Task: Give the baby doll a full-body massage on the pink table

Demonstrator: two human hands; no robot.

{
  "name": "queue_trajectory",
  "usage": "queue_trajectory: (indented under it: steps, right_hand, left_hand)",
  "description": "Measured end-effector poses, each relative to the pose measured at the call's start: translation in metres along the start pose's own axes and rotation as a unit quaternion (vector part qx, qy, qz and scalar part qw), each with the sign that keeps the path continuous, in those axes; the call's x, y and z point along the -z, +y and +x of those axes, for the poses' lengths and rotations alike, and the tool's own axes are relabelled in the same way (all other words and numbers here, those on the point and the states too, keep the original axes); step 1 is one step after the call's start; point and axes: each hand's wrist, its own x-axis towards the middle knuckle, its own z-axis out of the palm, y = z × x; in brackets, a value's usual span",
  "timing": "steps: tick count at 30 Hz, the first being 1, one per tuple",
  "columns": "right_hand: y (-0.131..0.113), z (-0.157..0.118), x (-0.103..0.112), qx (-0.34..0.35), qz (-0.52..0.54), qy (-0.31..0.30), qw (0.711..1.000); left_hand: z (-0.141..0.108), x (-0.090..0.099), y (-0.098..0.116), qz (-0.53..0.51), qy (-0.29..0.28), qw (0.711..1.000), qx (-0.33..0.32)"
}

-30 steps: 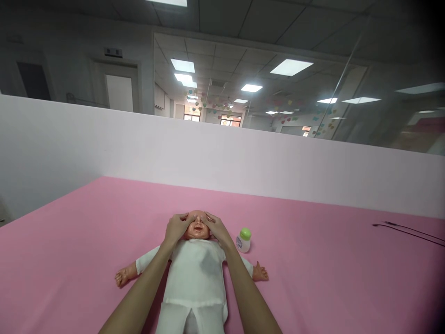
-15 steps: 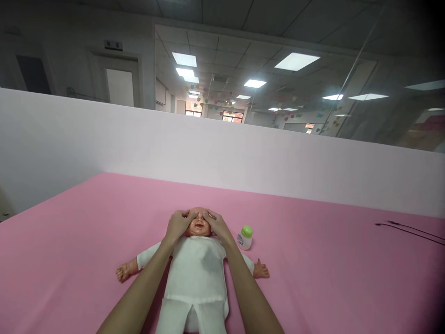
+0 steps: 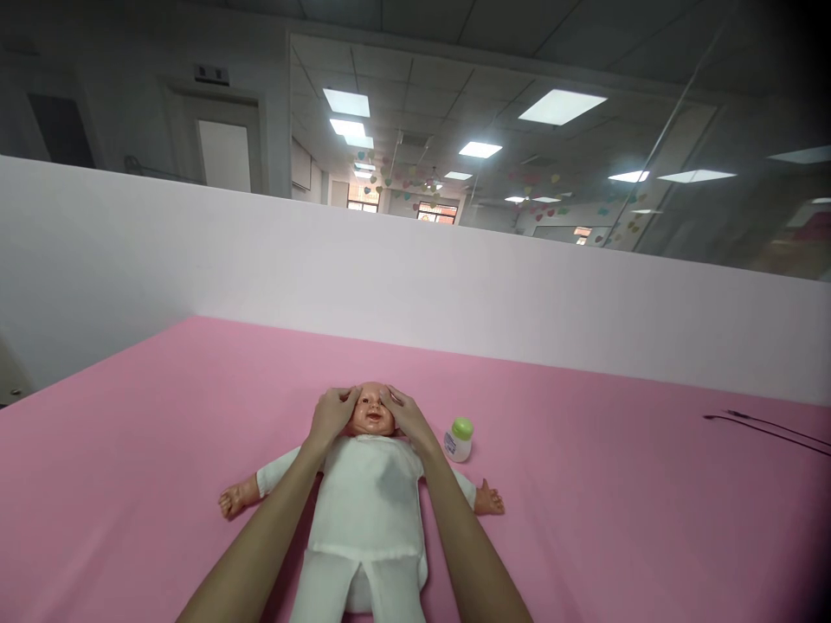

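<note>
A baby doll (image 3: 373,493) in white clothes lies on its back, head away from me and arms spread out. My left hand (image 3: 333,413) is curved around the left side of the doll's head (image 3: 373,421), its thumb resting by the eye and temple. Around the other side curves my right hand (image 3: 408,414), with its thumb near the other eye. Between the thumbs the doll's nose and mouth show. Fingers of both hands are partly hidden behind the head. Close to my right forearm stands a small clear jar with a green lid (image 3: 460,439).
The doll lies on a pink padded surface (image 3: 584,484). A low white wall (image 3: 454,285) borders its far side, with glass above. Thin black cables (image 3: 766,426) lie at the far right.
Both thumbs have slid outward from the middle of the doll's face toward its temples, showing more of the eyes and brow. The doll and jar stay in place; the camera view shifts slightly.
</note>
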Motion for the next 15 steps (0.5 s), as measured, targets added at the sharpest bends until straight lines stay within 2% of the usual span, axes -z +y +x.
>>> queue_trajectory:
  steps: [2, 5, 8, 10, 12, 15]
  right_hand:
    - [-0.002, 0.000, 0.003, 0.000, -0.031, 0.008, 1.000]
    - [-0.012, -0.003, 0.012, 0.007, -0.096, 0.006, 0.995]
    - [-0.029, -0.010, 0.021, 0.013, -0.139, -0.077, 0.987]
    - [-0.039, -0.015, 0.023, 0.013, -0.156, -0.141, 0.978]
    - [-0.043, -0.018, 0.023, 0.012, -0.175, -0.157, 0.972]
    - [-0.042, -0.018, 0.024, 0.012, -0.191, -0.137, 0.972]
  left_hand:
    - [0.000, 0.007, 0.001, 0.013, -0.016, 1.000, -0.018]
    - [-0.001, 0.024, 0.006, -0.002, -0.084, 0.994, -0.069]
    - [-0.004, 0.039, 0.012, -0.020, -0.178, 0.977, -0.117]
    - [-0.007, 0.042, 0.014, -0.009, -0.218, 0.967, -0.132]
    - [-0.007, 0.041, 0.012, 0.015, -0.220, 0.966, -0.135]
    - [-0.003, 0.040, 0.006, 0.036, -0.209, 0.968, -0.137]
